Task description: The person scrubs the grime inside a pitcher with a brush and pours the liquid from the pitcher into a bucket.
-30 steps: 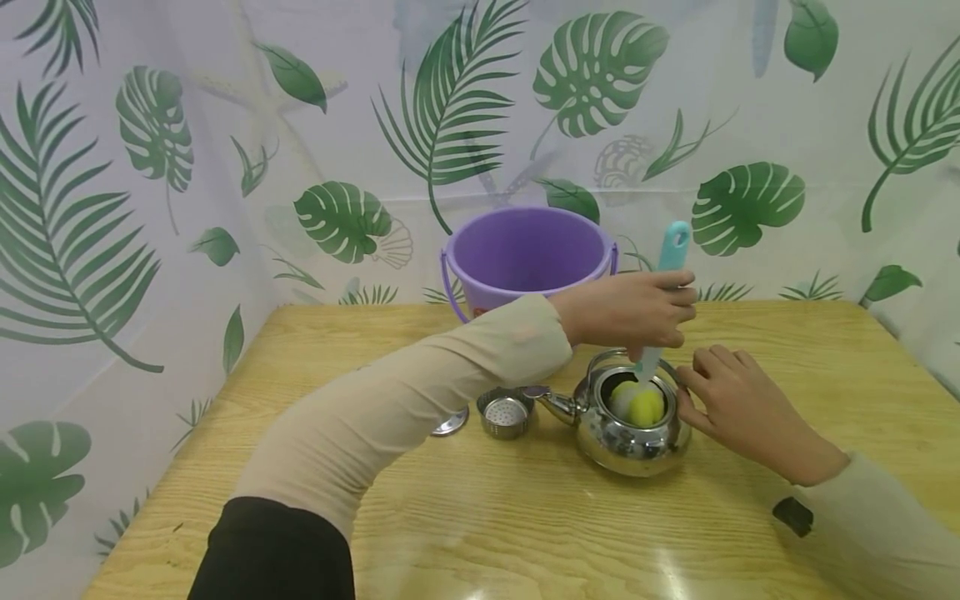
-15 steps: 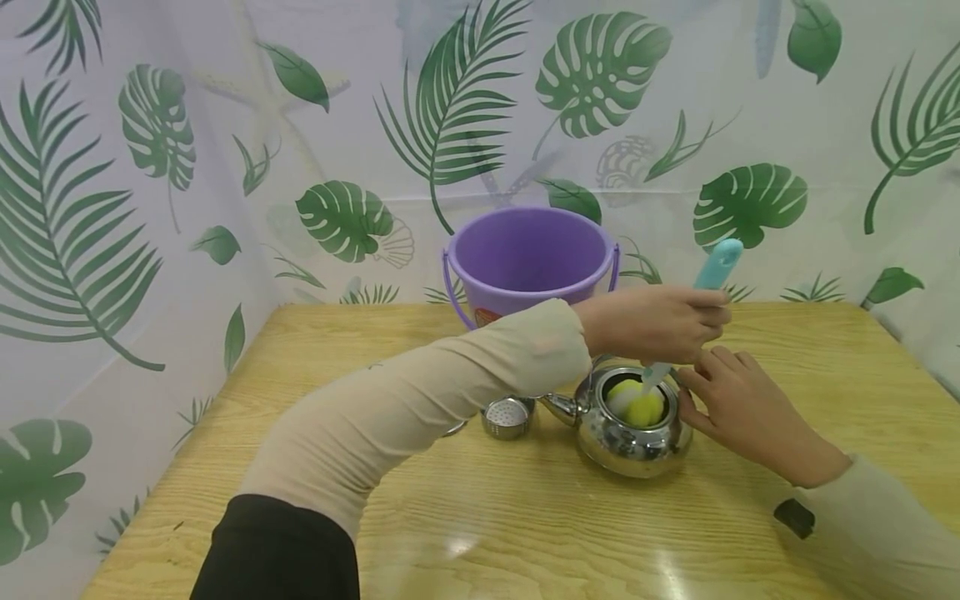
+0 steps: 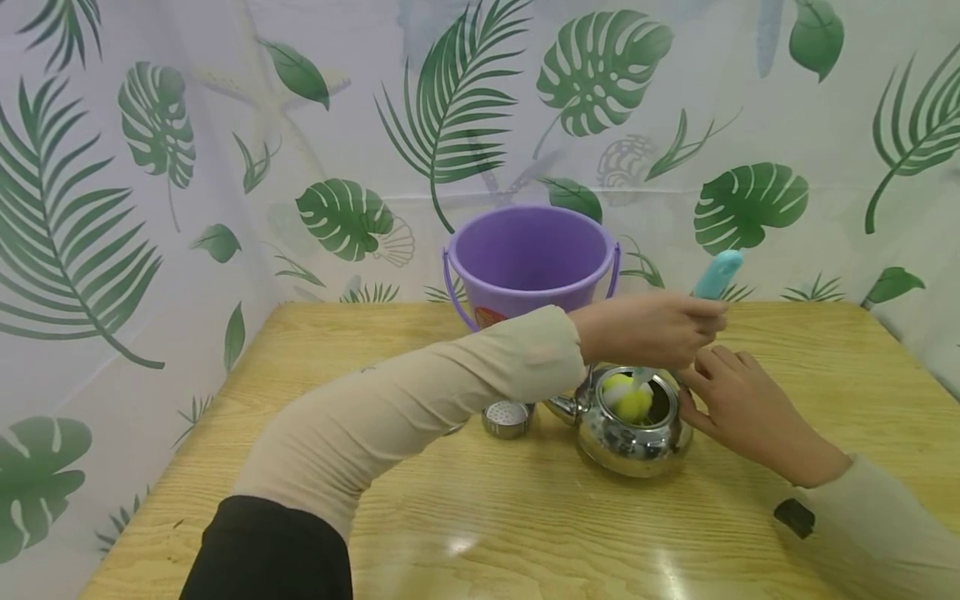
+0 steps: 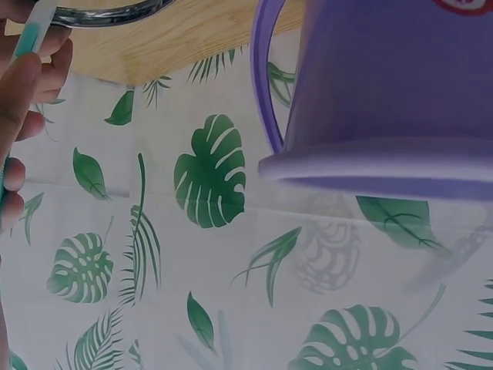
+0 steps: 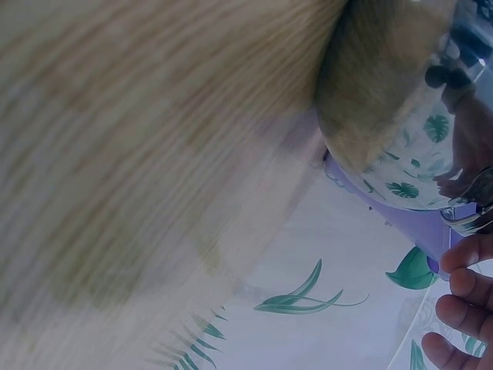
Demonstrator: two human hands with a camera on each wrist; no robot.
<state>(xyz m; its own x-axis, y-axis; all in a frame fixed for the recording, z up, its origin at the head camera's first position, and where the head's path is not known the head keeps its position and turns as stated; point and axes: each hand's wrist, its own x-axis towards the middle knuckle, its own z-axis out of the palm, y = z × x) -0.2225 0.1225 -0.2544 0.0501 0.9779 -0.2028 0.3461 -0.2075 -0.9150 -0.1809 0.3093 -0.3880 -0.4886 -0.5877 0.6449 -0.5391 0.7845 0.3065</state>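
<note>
Sponge brush [image 3: 717,277] with turquoise plastic handle and rounded yellow-and-white head [image 3: 628,402]: head sits inside the mouth of the squat polished-steel kettle [image 3: 633,460], towards the spout side; handle leans up and right. Left hand [image 3: 663,332] has its grip wrapped round the handle; blue end pokes out above the fist. Right hand [image 3: 738,408] is at the kettle's far side from the spout, fingers curled, looks like a pinch on the end of the curved steel handle [image 4: 115,17].

Handling, my read: brush light, stem fairly stiff, head soft, should squash against the rim and spring back. Can't tell if it's wet; if so, handle gets slick. Hold it mid-handle, not by the head. Kettle likely thin-walled, modest weight, smooth and slippery, hard to break but could dent or skate on the pale wooden table [image 3: 480,533]. Steady it at rim or handle root; curved body gives poor purchase. Small perforated steel strainer [image 3: 506,422] stands just beyond the spout; keep clear.
</note>
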